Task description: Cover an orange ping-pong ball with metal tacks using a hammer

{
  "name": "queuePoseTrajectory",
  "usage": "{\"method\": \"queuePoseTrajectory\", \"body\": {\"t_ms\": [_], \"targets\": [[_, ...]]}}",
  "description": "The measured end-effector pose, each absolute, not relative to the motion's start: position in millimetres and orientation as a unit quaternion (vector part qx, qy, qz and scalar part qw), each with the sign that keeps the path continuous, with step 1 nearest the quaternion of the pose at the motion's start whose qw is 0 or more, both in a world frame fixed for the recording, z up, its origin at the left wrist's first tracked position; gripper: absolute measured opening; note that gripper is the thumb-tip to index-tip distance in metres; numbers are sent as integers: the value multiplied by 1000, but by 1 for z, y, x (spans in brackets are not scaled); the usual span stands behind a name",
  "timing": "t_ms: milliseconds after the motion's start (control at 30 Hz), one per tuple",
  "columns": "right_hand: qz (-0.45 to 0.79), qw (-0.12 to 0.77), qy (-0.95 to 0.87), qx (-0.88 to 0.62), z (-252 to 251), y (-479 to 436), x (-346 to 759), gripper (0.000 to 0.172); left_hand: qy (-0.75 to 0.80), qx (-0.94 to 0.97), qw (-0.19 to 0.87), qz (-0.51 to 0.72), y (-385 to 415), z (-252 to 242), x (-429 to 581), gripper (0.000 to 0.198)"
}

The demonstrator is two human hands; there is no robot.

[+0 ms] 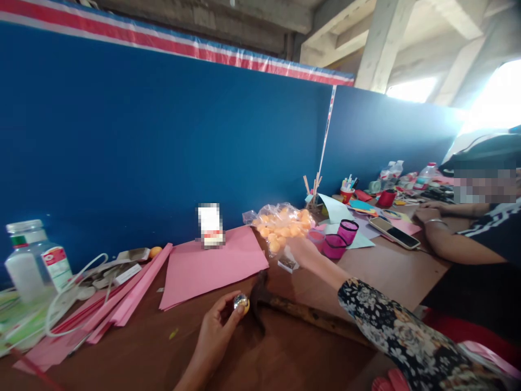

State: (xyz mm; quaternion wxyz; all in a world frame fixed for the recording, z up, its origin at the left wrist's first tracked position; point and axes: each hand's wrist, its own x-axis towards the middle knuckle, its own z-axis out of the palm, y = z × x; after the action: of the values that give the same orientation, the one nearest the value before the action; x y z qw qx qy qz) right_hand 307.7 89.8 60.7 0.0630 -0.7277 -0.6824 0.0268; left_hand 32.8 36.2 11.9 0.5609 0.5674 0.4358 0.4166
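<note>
Pinching a shiny ball [241,303] between thumb and fingertips of the left hand [217,323], over the table [150,361], with part of the silvery surface uncovered. Having a hammer [299,309] just right of the ball, laid on the wood, with head toward the left hand and handle running rightward beneath a floral sleeve [391,326]. Holding the right hand [307,258] out across the table, at the near edge of a clear bag [271,209] full of orange balls [274,229]. Cannot tell whether gripping anything there, because of blur. Seeing a small box [288,263] just below that hand, too smeared to make out. Facing pink sheets [215,271] beyond the left hand, with a pixelated white packet [210,225] upright at the back. Finding pink strips [136,301] farther left, laid at a slant, with a white cable [49,312] looped beside, a lone orange ball [155,252] near the far end, and bottles [26,271] toward the edge of view. Noting pink cups [341,241] right of the bag, then a phone [394,232] lying face up and, farther back, a pot of pens [347,194]. Making out a co-worker's arm [451,239] on the table past the phone. Looking onto a blue partition [163,136] behind, topped with a red and white band [195,49].
</note>
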Motion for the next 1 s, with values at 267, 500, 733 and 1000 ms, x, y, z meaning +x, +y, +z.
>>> {"method": "queuePoseTrajectory", "body": {"t_ms": [267, 500, 733, 1000], "targets": [[-16, 121, -710, -694, 60, 111, 295, 19, 442, 522, 585, 436, 37, 9, 31, 43], [-51, 141, -716, -681, 62, 101, 292, 26, 461, 483, 598, 443, 38, 7, 31, 45], [-39, 113, -722, -681, 62, 98, 294, 24, 462, 472, 601, 451, 38, 9, 32, 47], [10, 54, -756, -652, 58, 91, 282, 19, 464, 473, 597, 452, 38, 10, 31, 46]]}}
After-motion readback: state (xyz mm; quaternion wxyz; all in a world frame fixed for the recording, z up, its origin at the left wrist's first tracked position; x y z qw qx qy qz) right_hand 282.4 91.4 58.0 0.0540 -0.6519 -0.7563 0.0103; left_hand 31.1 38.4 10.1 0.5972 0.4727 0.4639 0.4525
